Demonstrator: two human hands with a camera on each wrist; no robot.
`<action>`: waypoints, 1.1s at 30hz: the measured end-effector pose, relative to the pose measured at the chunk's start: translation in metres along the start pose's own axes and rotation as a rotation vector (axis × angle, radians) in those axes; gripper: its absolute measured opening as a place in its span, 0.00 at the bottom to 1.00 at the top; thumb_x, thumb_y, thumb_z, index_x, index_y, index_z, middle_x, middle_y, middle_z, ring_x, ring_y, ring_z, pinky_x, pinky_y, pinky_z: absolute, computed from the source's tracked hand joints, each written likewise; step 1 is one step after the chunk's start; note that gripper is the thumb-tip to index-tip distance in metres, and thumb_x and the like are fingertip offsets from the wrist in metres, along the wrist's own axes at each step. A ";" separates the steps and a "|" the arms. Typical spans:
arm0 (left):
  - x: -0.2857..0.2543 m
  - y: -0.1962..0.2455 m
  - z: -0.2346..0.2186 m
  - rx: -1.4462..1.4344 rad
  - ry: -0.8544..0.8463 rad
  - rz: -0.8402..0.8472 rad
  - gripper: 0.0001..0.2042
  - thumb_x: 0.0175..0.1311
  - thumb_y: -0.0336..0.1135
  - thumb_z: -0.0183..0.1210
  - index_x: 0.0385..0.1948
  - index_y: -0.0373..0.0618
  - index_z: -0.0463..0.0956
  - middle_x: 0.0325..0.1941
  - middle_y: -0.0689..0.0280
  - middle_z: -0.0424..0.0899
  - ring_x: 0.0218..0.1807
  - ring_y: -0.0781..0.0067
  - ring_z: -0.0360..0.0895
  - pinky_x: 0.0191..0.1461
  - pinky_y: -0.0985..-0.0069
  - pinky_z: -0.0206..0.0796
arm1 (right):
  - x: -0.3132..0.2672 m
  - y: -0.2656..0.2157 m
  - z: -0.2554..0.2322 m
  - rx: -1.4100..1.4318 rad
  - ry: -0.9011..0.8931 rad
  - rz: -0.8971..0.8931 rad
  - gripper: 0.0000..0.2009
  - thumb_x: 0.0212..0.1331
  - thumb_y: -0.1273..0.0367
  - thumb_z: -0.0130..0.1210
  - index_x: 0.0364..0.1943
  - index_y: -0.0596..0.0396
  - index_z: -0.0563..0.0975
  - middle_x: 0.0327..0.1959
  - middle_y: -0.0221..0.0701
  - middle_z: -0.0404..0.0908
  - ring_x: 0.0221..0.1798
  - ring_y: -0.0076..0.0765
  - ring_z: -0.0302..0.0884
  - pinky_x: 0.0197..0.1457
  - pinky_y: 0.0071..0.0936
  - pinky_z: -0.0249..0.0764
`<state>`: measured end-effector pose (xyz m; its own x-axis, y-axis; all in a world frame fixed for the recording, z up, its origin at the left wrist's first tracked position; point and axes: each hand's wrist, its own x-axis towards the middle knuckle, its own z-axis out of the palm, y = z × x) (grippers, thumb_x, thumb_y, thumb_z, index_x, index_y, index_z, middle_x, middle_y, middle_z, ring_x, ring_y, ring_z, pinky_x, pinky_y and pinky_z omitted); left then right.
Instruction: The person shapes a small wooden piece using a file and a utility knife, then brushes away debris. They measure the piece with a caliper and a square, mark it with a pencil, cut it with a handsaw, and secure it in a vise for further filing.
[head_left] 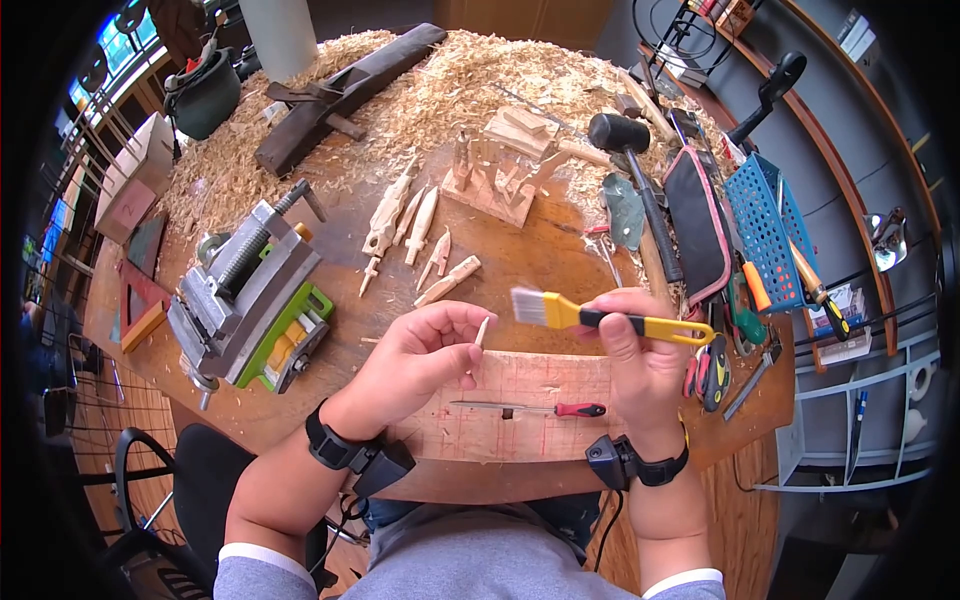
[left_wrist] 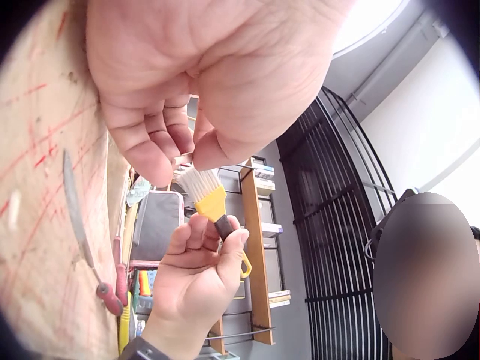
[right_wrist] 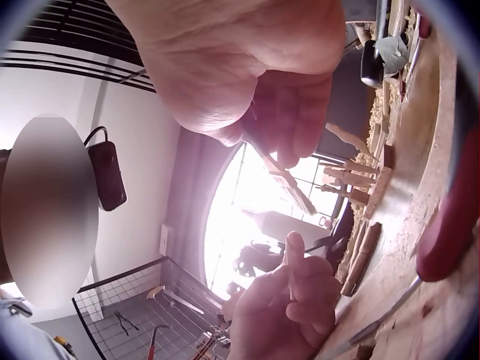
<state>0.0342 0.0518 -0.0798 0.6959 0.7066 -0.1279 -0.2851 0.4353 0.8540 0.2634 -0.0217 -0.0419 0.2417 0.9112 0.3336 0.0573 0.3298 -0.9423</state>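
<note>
My left hand (head_left: 425, 352) pinches a small pale wooden piece (head_left: 482, 331) between thumb and fingers, above the near edge of the table. In my right hand (head_left: 645, 345) is a flat brush (head_left: 545, 308) with white bristles, a yellow ferrule and a black-and-yellow handle; its bristles point left toward the wooden piece. Beneath both hands lies a pale board (head_left: 440, 425) marked with red lines. On that board rests a thin-bladed file or knife (head_left: 578, 410) with a red-and-black handle. The left wrist view shows the brush bristles (left_wrist: 199, 182) close to the left fingertips.
Several carved wooden pieces (head_left: 388, 215) lie mid-table, beside a wooden stand (head_left: 490, 200). A metal vise (head_left: 240, 280) stands at left. Wood shavings (head_left: 480, 75) and a long hand plane (head_left: 350, 95) fill the back. A mallet (head_left: 625, 140), black pouch (head_left: 700, 225) and blue basket (head_left: 765, 235) sit at right.
</note>
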 end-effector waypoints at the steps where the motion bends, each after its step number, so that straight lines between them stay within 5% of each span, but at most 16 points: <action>1: 0.000 0.000 -0.001 0.004 -0.006 0.004 0.15 0.67 0.23 0.57 0.54 0.38 0.74 0.38 0.72 0.79 0.38 0.85 0.78 0.40 0.83 0.76 | -0.001 0.001 0.001 -0.004 -0.038 0.003 0.09 0.68 0.68 0.58 0.44 0.59 0.78 0.42 0.32 0.79 0.44 0.24 0.80 0.48 0.22 0.81; 18: 0.000 0.001 0.002 -0.016 0.032 -0.008 0.15 0.72 0.25 0.51 0.57 0.38 0.74 0.41 0.70 0.80 0.39 0.84 0.76 0.41 0.82 0.73 | 0.001 0.003 0.000 -0.079 -0.121 -0.154 0.08 0.65 0.71 0.61 0.44 0.58 0.80 0.42 0.35 0.81 0.43 0.27 0.81 0.43 0.20 0.76; 20: 0.000 0.000 0.002 -0.003 0.022 0.010 0.15 0.71 0.25 0.51 0.57 0.38 0.74 0.41 0.70 0.80 0.39 0.84 0.77 0.41 0.82 0.73 | 0.004 -0.001 0.002 -0.095 -0.268 -0.227 0.08 0.63 0.71 0.62 0.43 0.58 0.80 0.42 0.37 0.83 0.43 0.31 0.81 0.44 0.24 0.75; 24: 0.001 0.000 0.001 0.009 0.057 -0.017 0.15 0.70 0.23 0.51 0.57 0.40 0.74 0.42 0.66 0.81 0.38 0.80 0.77 0.40 0.82 0.73 | 0.004 0.004 -0.003 -0.153 -0.107 -0.166 0.07 0.63 0.71 0.62 0.42 0.58 0.81 0.42 0.38 0.83 0.44 0.34 0.81 0.46 0.27 0.76; 29: -0.001 0.001 0.005 0.010 0.072 0.006 0.16 0.69 0.21 0.51 0.56 0.41 0.76 0.40 0.68 0.80 0.37 0.82 0.76 0.40 0.83 0.71 | 0.004 -0.003 -0.003 -0.062 -0.252 -0.226 0.08 0.64 0.70 0.62 0.43 0.58 0.81 0.41 0.36 0.83 0.43 0.32 0.81 0.45 0.26 0.76; 31: 0.000 -0.003 0.000 0.045 0.057 0.043 0.16 0.68 0.20 0.51 0.55 0.41 0.77 0.40 0.69 0.78 0.37 0.82 0.76 0.40 0.83 0.71 | 0.002 0.004 -0.004 -0.250 -0.089 -0.113 0.08 0.65 0.69 0.61 0.43 0.58 0.81 0.40 0.36 0.82 0.42 0.30 0.81 0.44 0.24 0.76; 33: 0.000 -0.002 0.000 0.080 0.046 0.085 0.16 0.67 0.19 0.51 0.55 0.40 0.77 0.40 0.69 0.77 0.37 0.82 0.76 0.39 0.83 0.71 | 0.003 0.004 -0.002 -0.109 -0.009 -0.106 0.07 0.66 0.70 0.60 0.43 0.58 0.80 0.39 0.36 0.82 0.41 0.30 0.80 0.43 0.23 0.75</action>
<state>0.0347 0.0504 -0.0815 0.6396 0.7651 -0.0747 -0.2873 0.3280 0.8999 0.2665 -0.0187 -0.0445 0.2198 0.8751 0.4311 0.1867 0.3960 -0.8991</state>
